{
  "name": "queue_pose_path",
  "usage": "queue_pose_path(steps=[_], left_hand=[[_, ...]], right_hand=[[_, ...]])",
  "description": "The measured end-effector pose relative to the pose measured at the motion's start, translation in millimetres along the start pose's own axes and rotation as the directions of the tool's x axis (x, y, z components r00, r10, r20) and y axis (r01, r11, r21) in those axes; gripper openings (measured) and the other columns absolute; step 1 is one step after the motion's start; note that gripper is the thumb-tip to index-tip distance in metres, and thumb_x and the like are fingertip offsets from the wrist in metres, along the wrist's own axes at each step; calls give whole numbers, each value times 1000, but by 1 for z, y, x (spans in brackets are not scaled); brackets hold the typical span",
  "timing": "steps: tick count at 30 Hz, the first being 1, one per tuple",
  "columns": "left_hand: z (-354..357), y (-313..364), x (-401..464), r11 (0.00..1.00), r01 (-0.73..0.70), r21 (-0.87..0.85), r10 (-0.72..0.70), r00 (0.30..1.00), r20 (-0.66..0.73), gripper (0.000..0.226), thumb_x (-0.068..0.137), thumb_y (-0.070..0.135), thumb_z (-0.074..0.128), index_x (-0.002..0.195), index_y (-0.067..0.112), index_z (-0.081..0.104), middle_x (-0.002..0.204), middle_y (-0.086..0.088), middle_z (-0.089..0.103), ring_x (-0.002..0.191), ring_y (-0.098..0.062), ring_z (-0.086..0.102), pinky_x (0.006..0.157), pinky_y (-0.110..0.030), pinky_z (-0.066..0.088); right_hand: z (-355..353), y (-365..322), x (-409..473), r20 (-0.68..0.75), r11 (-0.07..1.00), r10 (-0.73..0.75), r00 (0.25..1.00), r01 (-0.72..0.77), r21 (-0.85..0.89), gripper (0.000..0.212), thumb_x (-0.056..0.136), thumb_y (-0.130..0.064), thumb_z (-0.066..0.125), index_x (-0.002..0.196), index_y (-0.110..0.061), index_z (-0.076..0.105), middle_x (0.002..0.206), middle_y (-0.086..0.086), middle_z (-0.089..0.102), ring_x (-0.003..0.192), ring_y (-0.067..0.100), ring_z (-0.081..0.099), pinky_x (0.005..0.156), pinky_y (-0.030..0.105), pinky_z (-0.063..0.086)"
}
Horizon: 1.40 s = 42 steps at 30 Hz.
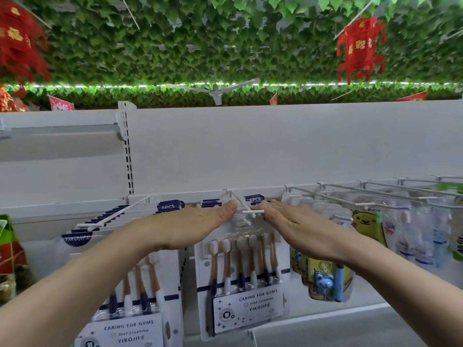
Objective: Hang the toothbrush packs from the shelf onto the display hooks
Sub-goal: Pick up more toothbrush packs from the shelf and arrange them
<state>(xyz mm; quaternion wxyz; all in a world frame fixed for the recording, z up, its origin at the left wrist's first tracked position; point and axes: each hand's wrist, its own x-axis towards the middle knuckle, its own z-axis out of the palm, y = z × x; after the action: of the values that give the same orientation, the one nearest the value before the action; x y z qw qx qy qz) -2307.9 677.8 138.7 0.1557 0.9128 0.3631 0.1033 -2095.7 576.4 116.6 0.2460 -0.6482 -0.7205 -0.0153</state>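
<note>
Head camera: two bare hands, palms down, flank the tip of a white display hook that carries toothbrush packs.

Nearest, the left hand (190, 225) and right hand (298, 227) lie flat with fingers pressed together, gripping nothing. Between their fingertips sits the central hook (246, 209), its crossbar tip just beside the right fingertips. Below the fingers hangs the front YIKOJIFE six-toothbrush pack (241, 284), with more packs behind it. Left of the left hand, a second hook (112, 216) holds a full row of the same packs (130, 309). Right of the right fingers hang yellow cartoon-bear packs (368, 229). Farther back stands the white shelf back panel (250, 151).
</note>
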Motion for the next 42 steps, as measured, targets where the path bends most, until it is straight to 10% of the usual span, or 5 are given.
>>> queue_pose_path(steps=[4, 15, 31, 36, 42], left_hand=[[-11, 10, 3, 1000, -10, -7, 9, 996, -87, 96, 70, 93, 10, 147, 45, 37, 155, 19, 35, 143, -7, 33, 120, -32, 20], [-27, 91, 52, 942, -59, 330, 127, 974, -189, 60, 90, 68, 42, 140, 35, 49, 146, 8, 49, 130, -13, 46, 102, -31, 36], [12, 151, 170, 924, -3, 382, 55, 991, -123, 43, 87, 47, 69, 126, 31, 62, 133, 2, 58, 119, -18, 55, 102, -37, 45], [25, 155, 193, 928, 108, 358, -68, 990, -121, 32, 87, 35, 73, 117, 26, 70, 118, 2, 62, 86, -13, 56, 80, -28, 48], [39, 151, 208, 946, 131, 298, -83, 982, -170, 7, 84, 27, 75, 90, 24, 72, 99, 5, 67, 95, -14, 59, 80, -27, 47]], right_hand=[[-17, 1, -3, -75, 1000, -12, 997, 12, 3, 57, 103, -55, 26, 128, -20, 63, 126, -4, 67, 114, 14, 61, 102, 35, 46], [-106, 53, 2, -277, 970, -59, 959, -11, -245, 40, 94, -46, 63, 131, -33, 63, 140, -10, 59, 100, 7, 50, 85, 25, 35], [-119, 155, 54, 90, 926, -58, 994, 88, -367, 35, 86, -48, 72, 118, -34, 71, 140, -3, 59, 128, 19, 53, 105, 39, 43], [-107, 174, 75, 202, 938, -40, 979, 106, -331, 30, 83, -49, 76, 106, -31, 76, 129, -4, 66, 119, 17, 58, 98, 35, 46], [-97, 186, 87, 270, 947, -73, 960, 152, -284, 27, 82, -44, 78, 99, -24, 79, 110, -6, 74, 106, 14, 63, 89, 31, 48]])
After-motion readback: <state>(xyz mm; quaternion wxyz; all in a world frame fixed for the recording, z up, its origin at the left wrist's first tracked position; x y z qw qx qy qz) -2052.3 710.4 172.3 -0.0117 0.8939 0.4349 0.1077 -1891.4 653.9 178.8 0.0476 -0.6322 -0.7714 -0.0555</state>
